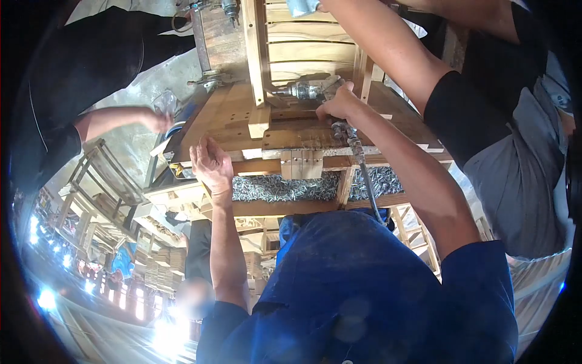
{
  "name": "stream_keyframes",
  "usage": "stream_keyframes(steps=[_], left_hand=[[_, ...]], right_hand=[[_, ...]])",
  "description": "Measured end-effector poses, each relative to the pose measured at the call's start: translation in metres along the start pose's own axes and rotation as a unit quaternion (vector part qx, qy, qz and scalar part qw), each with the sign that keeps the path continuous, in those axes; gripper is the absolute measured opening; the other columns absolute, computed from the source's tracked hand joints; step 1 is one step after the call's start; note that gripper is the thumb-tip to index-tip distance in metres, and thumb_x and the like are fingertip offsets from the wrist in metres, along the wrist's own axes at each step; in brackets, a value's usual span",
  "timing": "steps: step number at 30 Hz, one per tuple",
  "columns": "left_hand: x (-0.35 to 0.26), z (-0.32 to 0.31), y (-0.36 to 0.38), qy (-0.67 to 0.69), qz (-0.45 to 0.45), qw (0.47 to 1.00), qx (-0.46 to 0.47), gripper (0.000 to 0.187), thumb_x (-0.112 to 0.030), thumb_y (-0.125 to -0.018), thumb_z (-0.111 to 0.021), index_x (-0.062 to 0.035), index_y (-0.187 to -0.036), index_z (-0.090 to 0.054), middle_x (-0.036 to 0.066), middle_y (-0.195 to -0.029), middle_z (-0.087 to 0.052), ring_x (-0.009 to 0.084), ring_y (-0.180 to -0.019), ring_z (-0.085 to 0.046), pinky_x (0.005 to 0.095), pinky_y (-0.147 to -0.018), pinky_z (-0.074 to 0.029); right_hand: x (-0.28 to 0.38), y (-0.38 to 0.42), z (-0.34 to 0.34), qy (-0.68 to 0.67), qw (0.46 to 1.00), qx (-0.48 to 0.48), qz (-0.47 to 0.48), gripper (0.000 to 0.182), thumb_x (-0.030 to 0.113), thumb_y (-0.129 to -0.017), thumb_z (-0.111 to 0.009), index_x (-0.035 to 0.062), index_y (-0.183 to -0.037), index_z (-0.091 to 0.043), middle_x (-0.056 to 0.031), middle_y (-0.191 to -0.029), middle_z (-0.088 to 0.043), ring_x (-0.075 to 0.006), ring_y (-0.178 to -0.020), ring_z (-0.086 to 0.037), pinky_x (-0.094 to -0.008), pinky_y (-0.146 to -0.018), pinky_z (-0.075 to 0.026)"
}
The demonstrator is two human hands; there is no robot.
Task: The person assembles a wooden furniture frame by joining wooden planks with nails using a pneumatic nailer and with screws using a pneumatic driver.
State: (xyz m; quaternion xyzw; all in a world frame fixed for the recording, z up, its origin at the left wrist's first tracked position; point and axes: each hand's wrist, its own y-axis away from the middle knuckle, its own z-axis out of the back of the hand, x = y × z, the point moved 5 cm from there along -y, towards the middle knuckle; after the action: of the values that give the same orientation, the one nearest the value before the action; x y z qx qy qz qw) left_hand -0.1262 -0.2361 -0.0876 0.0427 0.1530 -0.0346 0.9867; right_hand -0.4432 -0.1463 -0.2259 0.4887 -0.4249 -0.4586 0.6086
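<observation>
My right hand (pixel 341 104) is wrapped round the grip of a silver air drill (pixel 308 90). The drill lies level, its chuck end pointing left at an upright post (pixel 255 54) of a slatted wooden frame (pixel 309 31). An air hose (pixel 362 164) runs from the drill's grip down toward my body. My left hand (pixel 211 165) is raised over the bench's left front edge, fingers curled in; whatever they hold, if anything, is hidden. Below the wooden work surface (pixel 224 121), a tray of loose screws (pixel 279 187) stretches between my forearms.
A co-worker's arm (pixel 388 48) reaches over the frame from the right. Another person's hand (pixel 156 120) is at the left side of the bench. A second drill (pixel 230 9) lies at the far end. Wooden frames (pixel 103 173) stand on the floor at left.
</observation>
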Motion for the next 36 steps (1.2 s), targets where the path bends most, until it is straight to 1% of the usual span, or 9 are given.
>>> stream_keyframes(steps=[1,3,6,10,24,26,30,32,36], left_hand=[[0.000,0.000,0.001,-0.001,0.000,1.000,0.001,0.015,-0.005,-0.091,-0.060,-0.0006,-0.104,-0.067,0.022,-0.096,-0.066,0.0416,-0.086,-0.066,0.0464,-0.076,-0.055],[0.004,-0.002,0.001,-0.008,0.000,1.000,0.013,0.015,-0.005,-0.091,-0.060,-0.0013,-0.103,-0.068,0.022,-0.095,-0.066,0.0409,-0.084,-0.067,0.0452,-0.075,-0.055],[0.007,-0.005,0.002,0.014,0.011,1.000,0.017,0.015,-0.005,-0.091,-0.060,-0.0021,-0.103,-0.068,0.021,-0.094,-0.066,0.0393,-0.085,-0.067,0.0449,-0.075,-0.055],[0.007,-0.003,0.000,0.004,0.005,1.000,0.018,0.015,-0.005,-0.090,-0.060,-0.0025,-0.103,-0.068,0.020,-0.093,-0.065,0.0380,-0.084,-0.066,0.0447,-0.075,-0.054],[0.003,-0.003,0.000,-0.027,-0.006,0.999,0.016,0.017,-0.007,-0.091,-0.059,-0.0028,-0.104,-0.069,0.018,-0.092,-0.067,0.0361,-0.084,-0.066,0.0436,-0.076,-0.054],[0.001,-0.003,-0.001,-0.033,-0.008,0.999,0.008,0.017,-0.008,-0.091,-0.059,-0.0023,-0.104,-0.069,0.019,-0.092,-0.067,0.0368,-0.084,-0.066,0.0438,-0.076,-0.054],[-0.002,-0.001,-0.001,-0.047,0.000,0.999,0.021,0.017,-0.007,-0.091,-0.058,-0.0011,-0.103,-0.069,0.020,-0.092,-0.067,0.0372,-0.083,-0.066,0.0439,-0.076,-0.054],[-0.004,-0.003,0.000,-0.053,-0.013,0.998,0.020,0.017,-0.006,-0.091,-0.058,-0.0007,-0.103,-0.069,0.020,-0.092,-0.067,0.0372,-0.083,-0.066,0.0439,-0.076,-0.054],[0.006,-0.004,0.001,0.000,-0.002,1.000,0.015,0.018,-0.004,-0.090,-0.059,0.0001,-0.104,-0.069,0.021,-0.094,-0.067,0.0375,-0.083,-0.065,0.0440,-0.077,-0.053]], right_hand=[[0.004,0.009,0.004,-0.001,1.000,0.001,0.000,0.128,0.012,-0.060,-0.089,-0.0172,-0.142,0.005,-0.0275,-0.098,-0.064,-0.0293,-0.074,-0.068,-0.0369,-0.060,-0.058],[0.024,0.032,0.016,0.087,0.993,-0.043,0.067,0.124,0.026,-0.055,-0.093,-0.0153,-0.137,-0.010,-0.0343,-0.124,-0.055,-0.0403,-0.116,-0.060,-0.0360,-0.100,-0.051],[0.026,0.034,0.017,0.112,0.992,-0.020,0.062,0.140,0.032,-0.058,-0.091,-0.0161,-0.146,0.006,-0.0376,-0.131,-0.050,-0.0428,-0.124,-0.054,-0.0362,-0.108,-0.044],[0.024,0.038,0.019,0.095,0.994,-0.035,0.049,0.125,0.028,-0.056,-0.094,-0.0142,-0.136,-0.009,-0.0372,-0.128,-0.052,-0.0424,-0.121,-0.057,-0.0379,-0.103,-0.049],[0.003,0.011,0.005,-0.007,1.000,0.024,0.008,0.131,0.027,-0.054,-0.096,-0.0159,-0.140,-0.007,-0.0357,-0.133,-0.049,-0.0398,-0.124,-0.055,-0.0383,-0.103,-0.048],[0.005,0.008,0.004,0.011,1.000,-0.013,0.014,0.125,0.008,-0.062,-0.088,-0.0157,-0.142,0.004,-0.0261,-0.106,-0.059,-0.0232,-0.066,-0.064,-0.0305,-0.046,-0.051],[0.006,0.013,0.004,-0.010,1.000,0.004,-0.004,0.124,0.009,-0.064,-0.084,-0.0169,-0.144,0.006,-0.0315,-0.117,-0.056,-0.0312,-0.088,-0.067,-0.0354,-0.065,-0.057],[0.012,0.023,0.009,0.013,1.000,0.002,0.016,0.125,0.013,-0.064,-0.082,-0.0173,-0.146,0.007,-0.0365,-0.131,-0.049,-0.0378,-0.116,-0.059,-0.0363,-0.093,-0.052],[0.008,0.019,0.009,0.032,0.999,-0.017,0.034,0.124,0.019,-0.055,-0.089,-0.0196,-0.139,-0.006,-0.0345,-0.120,-0.058,-0.0379,-0.111,-0.062,-0.0344,-0.094,-0.053]])
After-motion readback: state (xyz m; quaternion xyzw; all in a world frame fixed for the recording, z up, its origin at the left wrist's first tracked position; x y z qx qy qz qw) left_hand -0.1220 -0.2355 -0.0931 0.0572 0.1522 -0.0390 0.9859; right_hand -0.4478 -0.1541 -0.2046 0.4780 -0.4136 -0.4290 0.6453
